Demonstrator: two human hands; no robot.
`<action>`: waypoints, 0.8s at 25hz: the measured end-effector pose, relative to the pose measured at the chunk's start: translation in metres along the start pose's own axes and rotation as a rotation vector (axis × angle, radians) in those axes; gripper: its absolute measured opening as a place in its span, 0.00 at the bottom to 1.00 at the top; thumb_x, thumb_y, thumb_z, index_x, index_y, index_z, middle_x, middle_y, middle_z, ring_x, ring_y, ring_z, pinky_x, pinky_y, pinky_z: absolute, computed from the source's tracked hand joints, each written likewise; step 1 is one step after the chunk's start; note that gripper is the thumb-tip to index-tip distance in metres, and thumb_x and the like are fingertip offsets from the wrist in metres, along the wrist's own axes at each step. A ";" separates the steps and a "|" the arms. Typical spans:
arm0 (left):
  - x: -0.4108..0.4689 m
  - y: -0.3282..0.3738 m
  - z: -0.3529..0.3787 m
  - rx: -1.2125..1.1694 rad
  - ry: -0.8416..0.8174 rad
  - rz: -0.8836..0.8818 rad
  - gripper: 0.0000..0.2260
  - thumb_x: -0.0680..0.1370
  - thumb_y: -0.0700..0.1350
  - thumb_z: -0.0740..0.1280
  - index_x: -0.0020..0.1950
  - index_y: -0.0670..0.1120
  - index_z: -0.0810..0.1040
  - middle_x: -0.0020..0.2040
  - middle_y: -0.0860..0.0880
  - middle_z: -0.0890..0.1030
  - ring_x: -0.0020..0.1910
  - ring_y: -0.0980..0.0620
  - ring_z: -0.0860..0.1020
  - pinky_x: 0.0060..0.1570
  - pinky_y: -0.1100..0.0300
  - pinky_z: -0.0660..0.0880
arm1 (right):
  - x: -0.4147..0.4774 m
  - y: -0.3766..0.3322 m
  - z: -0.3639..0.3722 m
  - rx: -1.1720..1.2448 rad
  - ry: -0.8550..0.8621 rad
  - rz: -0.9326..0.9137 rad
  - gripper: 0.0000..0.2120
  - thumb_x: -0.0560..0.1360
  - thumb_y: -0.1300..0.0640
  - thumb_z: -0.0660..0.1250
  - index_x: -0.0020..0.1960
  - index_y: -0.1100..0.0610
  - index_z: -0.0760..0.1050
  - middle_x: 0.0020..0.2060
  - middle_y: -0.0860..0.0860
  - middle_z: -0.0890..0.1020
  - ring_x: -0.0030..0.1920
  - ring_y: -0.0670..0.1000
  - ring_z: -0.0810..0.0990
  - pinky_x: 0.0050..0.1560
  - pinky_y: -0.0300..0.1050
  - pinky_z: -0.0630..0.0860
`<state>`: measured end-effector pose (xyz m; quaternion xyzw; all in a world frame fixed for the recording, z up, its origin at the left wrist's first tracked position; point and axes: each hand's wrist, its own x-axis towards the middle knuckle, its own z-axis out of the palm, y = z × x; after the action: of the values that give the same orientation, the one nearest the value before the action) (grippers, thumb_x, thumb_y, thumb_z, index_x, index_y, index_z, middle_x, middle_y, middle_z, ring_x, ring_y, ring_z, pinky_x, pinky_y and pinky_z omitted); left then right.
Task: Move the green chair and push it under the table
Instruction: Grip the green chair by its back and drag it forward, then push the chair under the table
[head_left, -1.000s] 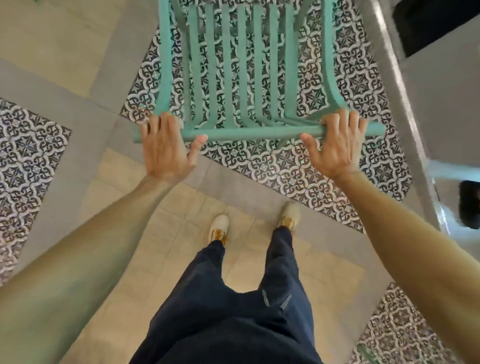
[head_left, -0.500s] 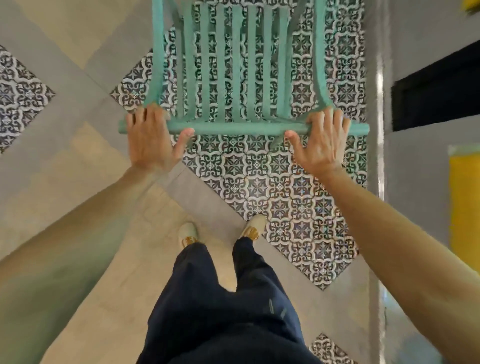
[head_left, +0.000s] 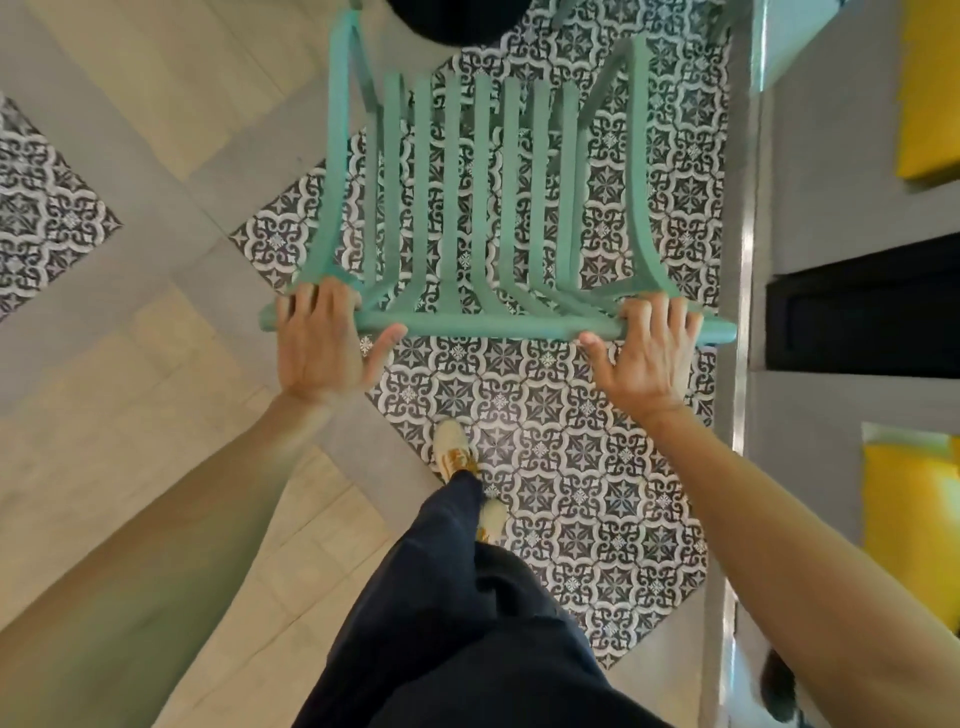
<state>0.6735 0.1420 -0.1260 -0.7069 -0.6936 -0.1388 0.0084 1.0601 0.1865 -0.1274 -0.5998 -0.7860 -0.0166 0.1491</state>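
The green chair stands in front of me, seen from above, its slatted back running up to the top rail nearest me. My left hand grips the left end of that rail, fingers over it and thumb underneath. My right hand holds the right end the same way. A dark round shape shows at the top edge beyond the chair; I cannot tell if it is the table or its base.
A grey wall with a metal edge strip runs along the right, with a black recess and yellow panels. Patterned tiles lie under the chair; pale wood-look flooring spreads left. My legs and shoes are mid-step.
I have stepped forward with the chair. More of its back and side frame now show, the dark round shape has appeared at the top, and one foot has advanced onto the patterned tiles.
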 end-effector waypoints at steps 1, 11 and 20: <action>0.008 0.000 0.000 0.000 -0.007 -0.006 0.30 0.82 0.71 0.51 0.47 0.43 0.70 0.43 0.43 0.73 0.43 0.45 0.70 0.48 0.48 0.61 | 0.011 0.002 0.001 0.006 -0.013 0.004 0.29 0.83 0.29 0.48 0.52 0.56 0.67 0.49 0.56 0.71 0.47 0.56 0.68 0.50 0.55 0.66; 0.116 -0.017 0.023 0.022 0.060 -0.007 0.29 0.82 0.69 0.54 0.48 0.42 0.73 0.43 0.43 0.75 0.42 0.45 0.72 0.47 0.50 0.61 | 0.130 0.022 0.030 -0.016 -0.013 -0.035 0.29 0.83 0.31 0.48 0.52 0.57 0.67 0.48 0.57 0.72 0.48 0.56 0.67 0.52 0.55 0.64; 0.235 -0.049 0.043 0.058 0.062 -0.026 0.26 0.81 0.66 0.56 0.49 0.42 0.72 0.45 0.42 0.75 0.44 0.45 0.70 0.48 0.49 0.62 | 0.259 0.031 0.063 -0.021 0.001 -0.065 0.28 0.83 0.31 0.49 0.50 0.57 0.67 0.48 0.56 0.69 0.47 0.55 0.67 0.50 0.55 0.64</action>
<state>0.6334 0.3822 -0.1269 -0.6927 -0.7058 -0.1405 0.0483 1.0146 0.4515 -0.1265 -0.5757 -0.8046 -0.0299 0.1424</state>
